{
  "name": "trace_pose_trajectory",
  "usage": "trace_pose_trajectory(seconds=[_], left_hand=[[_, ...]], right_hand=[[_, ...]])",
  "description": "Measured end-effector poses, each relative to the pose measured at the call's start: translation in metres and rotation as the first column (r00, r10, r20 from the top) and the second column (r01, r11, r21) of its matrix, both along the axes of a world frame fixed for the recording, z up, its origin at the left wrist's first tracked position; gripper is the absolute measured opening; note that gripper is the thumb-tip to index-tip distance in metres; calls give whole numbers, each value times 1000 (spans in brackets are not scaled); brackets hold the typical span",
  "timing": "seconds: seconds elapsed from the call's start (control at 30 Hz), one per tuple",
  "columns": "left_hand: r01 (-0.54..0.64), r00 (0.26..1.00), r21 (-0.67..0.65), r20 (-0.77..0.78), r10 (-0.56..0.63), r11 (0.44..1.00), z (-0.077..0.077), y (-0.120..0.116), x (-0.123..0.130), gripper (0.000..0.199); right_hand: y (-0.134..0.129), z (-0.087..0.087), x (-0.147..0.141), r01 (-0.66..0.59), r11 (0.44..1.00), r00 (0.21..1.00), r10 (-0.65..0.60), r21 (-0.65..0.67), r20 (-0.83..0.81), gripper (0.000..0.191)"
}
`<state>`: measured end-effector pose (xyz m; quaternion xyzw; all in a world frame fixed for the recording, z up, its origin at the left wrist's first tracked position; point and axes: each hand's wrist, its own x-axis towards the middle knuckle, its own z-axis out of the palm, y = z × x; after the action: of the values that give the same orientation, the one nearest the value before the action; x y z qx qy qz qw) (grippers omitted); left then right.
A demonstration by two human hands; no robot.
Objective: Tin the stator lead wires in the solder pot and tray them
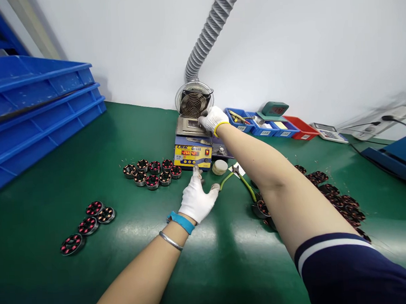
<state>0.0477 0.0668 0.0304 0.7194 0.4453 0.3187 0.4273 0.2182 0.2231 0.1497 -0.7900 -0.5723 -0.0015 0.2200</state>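
Observation:
My right hand (215,119), in a white glove with a yellow cuff, reaches over the top of a blue and yellow heated pot (193,156) with red lit digits. Its fingers are bent together at the pot's metal opening (193,124); what they hold there, if anything, is hidden. Below the pot's front panel, my left hand (197,197), also gloved, has thumb and fingers apart with nothing in it. Close by lie a round pale tin (220,168) and green-handled cutters (236,170). Several wound motor stators (152,181) stand in rows left of the pot.
A round fan (194,103) on a grey duct hose (208,33) stands behind the pot. More stators (88,225) lie at left, and darker ones (343,199) at right. Blue stacked crates (39,101), small blue bins (264,127), a red bin (301,129) and a calculator (329,133) border the table.

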Motion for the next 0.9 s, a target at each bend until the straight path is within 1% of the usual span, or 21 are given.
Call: trace_pose_trajectory(seconds=[0.17, 0.37, 0.5, 0.53, 0.6, 0.67, 0.7, 0.73, 0.8, 0.83, 0.87, 0.9], left_hand=[[3, 1000, -9, -7, -3, 1000, 0, 0, 0, 88], [4, 1000, -22, -17, -5, 1000, 3, 1, -1, 88], [0, 1000, -22, -8, 0, 1000, 2, 0, 0, 88], [-1, 1000, -26, 7, 1, 1000, 2, -1, 0, 88], [7, 996, -50, 85, -3, 999, 2, 0, -1, 88], [30, 968, -101, 250, -4, 994, 3, 4, -1, 85], [42, 934, -157, 356, 17, 987, 5, 8, -2, 81], [58, 890, -232, 453, 55, 971, 7, 13, -2, 75], [93, 810, -389, 566, 158, 917, 14, 21, -3, 60], [105, 789, -452, 580, 203, 886, 17, 23, -4, 54], [105, 784, -491, 576, 232, 865, 22, 24, -5, 52], [117, 785, -516, 571, 239, 849, 25, 23, -6, 55]], right_hand=[[-1, 4, 0, -1, 1000, 999, 2, 21, -35, 29], [-4, 0, -2, 12, 1000, 998, -11, 27, -62, 25], [-6, 7, -1, 29, 997, 994, -22, 66, -105, 22], [-8, 10, -1, 26, 996, 989, -13, 86, -144, 22], [-17, 14, -2, 12, 992, 950, 29, 129, -312, 23], [-35, 14, -6, -18, 986, 844, 103, 165, -526, 23], [-47, 13, -9, -37, 983, 785, 140, 180, -603, 22], [-62, 11, -15, -64, 981, 743, 169, 182, -648, 23], [-97, 5, -29, -130, 977, 715, 211, 170, -667, 27], [-118, 0, -37, -188, 975, 710, 220, 121, -669, 30], [-138, -6, -44, -242, 968, 718, 221, 61, -660, 33], [-158, -15, -48, -290, 957, 730, 218, -5, -648, 36]])
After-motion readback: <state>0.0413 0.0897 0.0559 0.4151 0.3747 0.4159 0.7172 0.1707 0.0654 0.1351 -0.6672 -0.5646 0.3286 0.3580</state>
